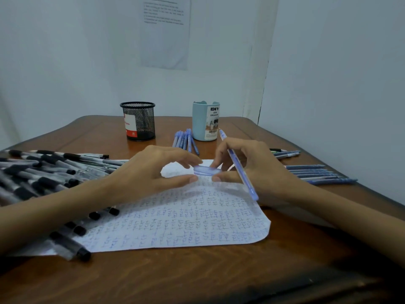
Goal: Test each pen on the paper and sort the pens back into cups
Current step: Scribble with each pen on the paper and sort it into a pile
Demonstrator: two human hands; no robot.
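Cap, blue and blurred, sits between the fingertips of both hands: the left hand pinches one end between thumb and forefinger, and the right hand touches the other. The right hand also grips a blue pen, tip up, over the scribbled paper. Black pens lie left, blue pens right, and the mesh cup and blue cup stand behind
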